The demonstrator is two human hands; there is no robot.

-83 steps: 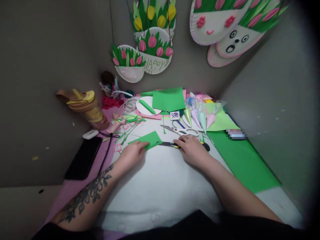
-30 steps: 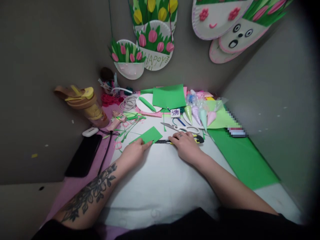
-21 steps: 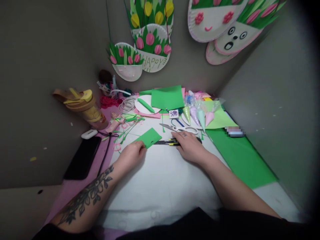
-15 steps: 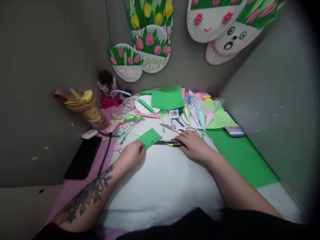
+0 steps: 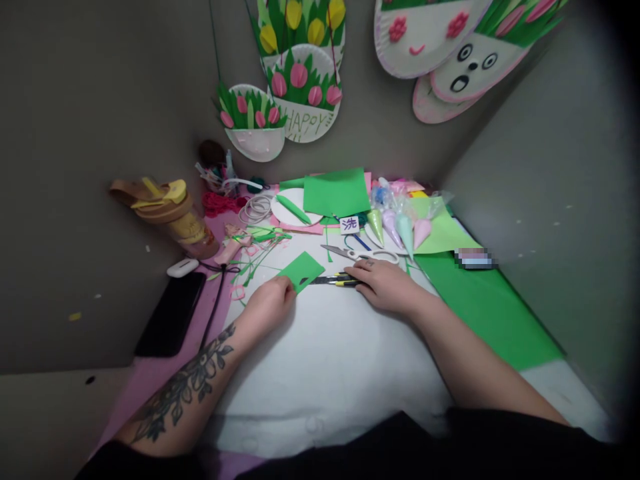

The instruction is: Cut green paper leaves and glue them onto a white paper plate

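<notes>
My left hand (image 5: 273, 300) is closed on the lower left edge of a small green piece of paper (image 5: 306, 268), which is tilted up over the white work surface. A small dark mark or slit shows low on the paper, near the tip of a black-and-yellow utility knife (image 5: 336, 281). My right hand (image 5: 383, 283) lies palm down with its fingers curled over the knife's handle end; they hide part of it. Just beyond that hand lie scissors (image 5: 370, 255) with white handles.
Green offcuts (image 5: 263, 250) lie left of the scissors. Piping bags (image 5: 400, 230), a white plate (image 5: 295, 205) and green sheets (image 5: 336, 191) are at the back. A cup (image 5: 173, 217) and a black phone (image 5: 171, 313) stand and lie left. Paper-plate flower baskets (image 5: 305, 93) hang on the wall.
My right hand and the knife have shifted slightly left, closer to the green paper. The dark mark on the paper looks larger. The whole view has moved a little.
</notes>
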